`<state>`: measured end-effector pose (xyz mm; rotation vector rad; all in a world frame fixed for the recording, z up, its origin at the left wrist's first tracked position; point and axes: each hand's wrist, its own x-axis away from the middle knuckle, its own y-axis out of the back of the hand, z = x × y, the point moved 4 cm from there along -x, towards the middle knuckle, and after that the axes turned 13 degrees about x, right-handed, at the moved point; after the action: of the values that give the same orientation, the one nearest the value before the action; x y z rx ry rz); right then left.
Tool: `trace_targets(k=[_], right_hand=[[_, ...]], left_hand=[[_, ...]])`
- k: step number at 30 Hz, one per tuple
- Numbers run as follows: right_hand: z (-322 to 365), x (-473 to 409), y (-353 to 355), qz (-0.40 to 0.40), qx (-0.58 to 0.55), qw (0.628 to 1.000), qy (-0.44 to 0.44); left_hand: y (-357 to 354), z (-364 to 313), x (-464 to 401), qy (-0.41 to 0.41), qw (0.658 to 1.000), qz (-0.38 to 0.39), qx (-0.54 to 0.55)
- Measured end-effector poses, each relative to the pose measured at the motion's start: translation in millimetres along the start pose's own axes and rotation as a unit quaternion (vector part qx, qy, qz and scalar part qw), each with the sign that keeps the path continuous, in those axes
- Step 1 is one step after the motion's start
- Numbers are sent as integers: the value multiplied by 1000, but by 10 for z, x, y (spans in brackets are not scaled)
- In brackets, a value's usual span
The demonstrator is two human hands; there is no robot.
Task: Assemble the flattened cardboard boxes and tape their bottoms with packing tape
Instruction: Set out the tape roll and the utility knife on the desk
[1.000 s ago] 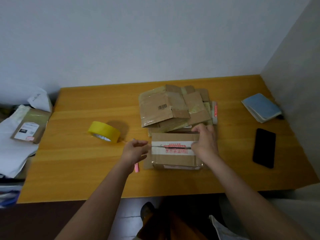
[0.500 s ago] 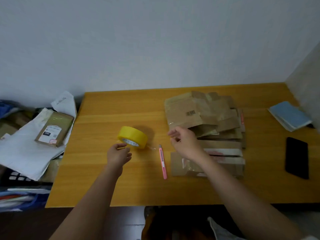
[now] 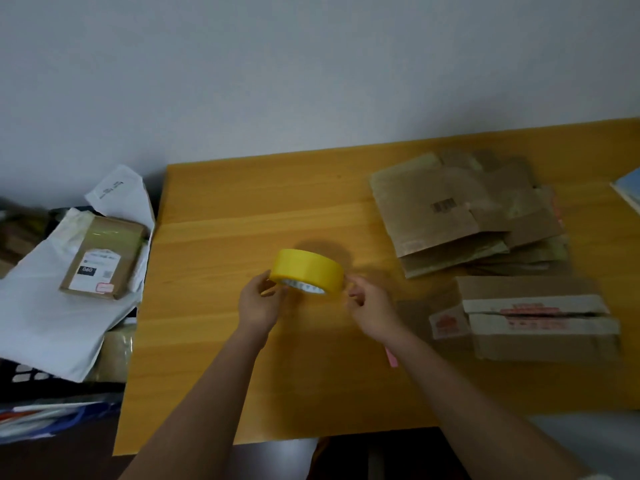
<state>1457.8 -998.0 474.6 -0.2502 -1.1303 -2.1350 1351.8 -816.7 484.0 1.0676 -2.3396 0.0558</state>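
Observation:
A yellow roll of packing tape (image 3: 307, 270) is tilted on the wooden table (image 3: 225, 220). My left hand (image 3: 259, 303) grips its left edge. My right hand (image 3: 370, 304) pinches at its right edge, fingers curled. An assembled cardboard box (image 3: 540, 318) with white, red-printed flaps lies on the table at the right, one small flap sticking out to its left. Behind it sits a pile of flattened cardboard boxes (image 3: 460, 209).
The tip of a pink utility knife (image 3: 393, 358) pokes out beside my right forearm. Left of the table lie white mailer bags (image 3: 45, 306) with a brown labelled parcel (image 3: 102, 258) on top. A blue notebook (image 3: 628, 192) is at the far right edge.
Both hands left the box and moved left to the tape roll; the left hand has taken hold of it and tilted it, the right hand has come to its right edge. The knife was set down.

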Motion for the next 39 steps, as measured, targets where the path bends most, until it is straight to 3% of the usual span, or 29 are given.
trace_targets(k=[5,11,15,21,25,32,39], right_hand=[[-141,-120,-142,2,10,1000,2],[-281,-204,-173,-95,155,983,30],[-288,-175,-125,-135,172,975,31],[-294,-183,-123,-145,169,974,38],[-294,-129,-126,-157,179,971,37],[-312,-24,-99,-179,141,973,15],[262,-29,187,-254,85,959,96]], left_hand=[[-141,247,-120,72,993,-10,92],[-289,196,-98,22,988,17,150],[-293,201,-88,18,989,-24,141],[-386,276,-78,139,959,-78,234],[-678,149,16,188,921,-44,337],[-588,246,104,140,906,-42,396],[-330,-135,-11,118,878,-46,462]])
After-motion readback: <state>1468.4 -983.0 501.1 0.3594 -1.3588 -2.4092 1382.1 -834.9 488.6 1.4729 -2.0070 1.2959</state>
